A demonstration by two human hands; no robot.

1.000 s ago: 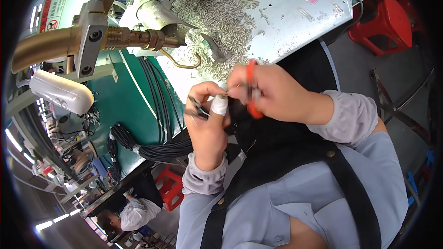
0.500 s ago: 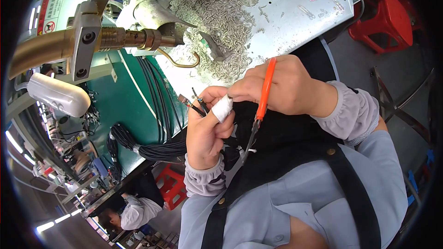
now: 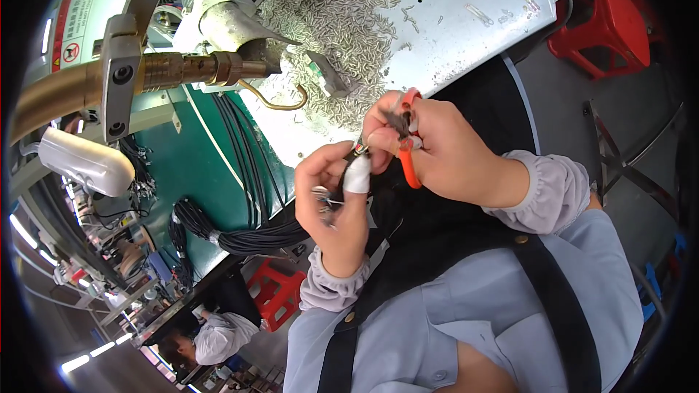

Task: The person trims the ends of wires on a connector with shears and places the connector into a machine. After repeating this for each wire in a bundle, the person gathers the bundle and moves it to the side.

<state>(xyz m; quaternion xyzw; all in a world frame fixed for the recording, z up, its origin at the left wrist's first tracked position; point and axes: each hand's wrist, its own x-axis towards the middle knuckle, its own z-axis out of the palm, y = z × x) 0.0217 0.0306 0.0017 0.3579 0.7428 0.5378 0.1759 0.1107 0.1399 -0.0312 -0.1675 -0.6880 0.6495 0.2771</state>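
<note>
My left hand [image 3: 331, 200], its thumb wrapped in white tape, is closed around the end of a black cable [image 3: 352, 163]. Small coloured wires stick out of the cable end between thumb and forefinger. My right hand [image 3: 455, 142] grips a hand tool with orange handles [image 3: 409, 166] and dark metal jaws [image 3: 399, 125]; whether these are pliers or cutters I cannot tell. Its thumb and forefinger meet the wires at the tip of the left hand. Silvery strands or metal ends [image 3: 325, 198] show at the left palm, blurred.
A metal plate [image 3: 451, 36] beyond my hands bears a heap of small metal pieces [image 3: 328, 18]. A brass machine arm [image 3: 182, 65] reaches in from the left. Bundled black cables [image 3: 247, 240] lie on the green table [image 3: 207, 175]. Red stools [image 3: 608, 29] stand nearby; another person sits lower left.
The orange-handled tool has turned in my right hand, its jaws swinging up from pointing down. My left hand has tilted, bringing the cable end up against the right fingertips.
</note>
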